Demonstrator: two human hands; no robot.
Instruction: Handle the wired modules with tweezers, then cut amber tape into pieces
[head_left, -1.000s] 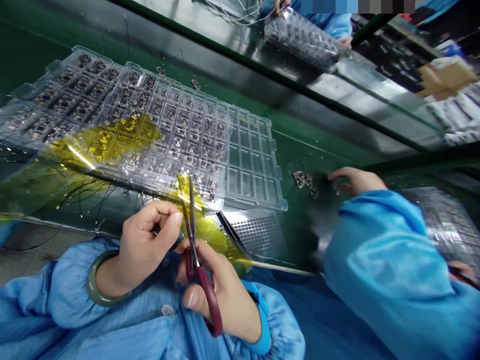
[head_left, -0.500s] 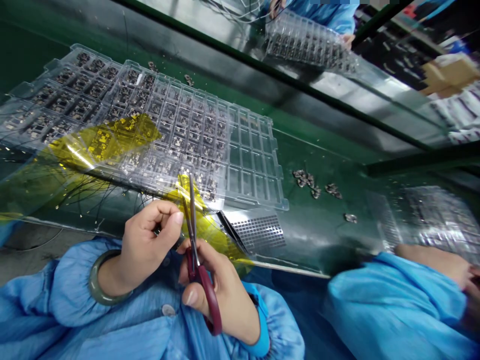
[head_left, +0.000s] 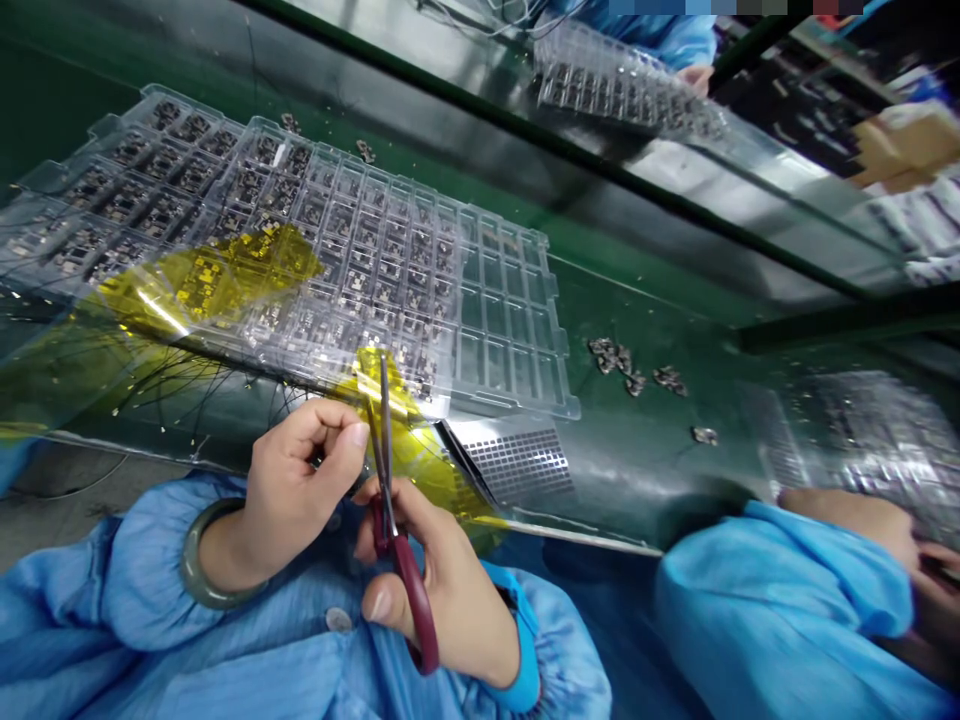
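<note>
Here's the right hand (head_left: 442,590), fingers wrapped through the maroon handles of the scissors (head_left: 387,490), blades pointing away from the body, slightly parted, tips over the yellow film (head_left: 442,465) at the bench edge! Just left of the blades, the left hand (head_left: 300,495) brings thumb and forefinger together; whether anything is pinched there, I can't tell. A green bangle (head_left: 196,565) circles that wrist. Beyond, clear compartment trays (head_left: 517,320) sit packed with small circuit modules (head_left: 161,213), their right-hand end bare, another yellow sheet (head_left: 247,270) draped across. Over right, loose components (head_left: 604,353) lie on the green bench (head_left: 630,460), and a co-worker's hand (head_left: 855,518) rests near more plastic trays (head_left: 885,410).
</note>
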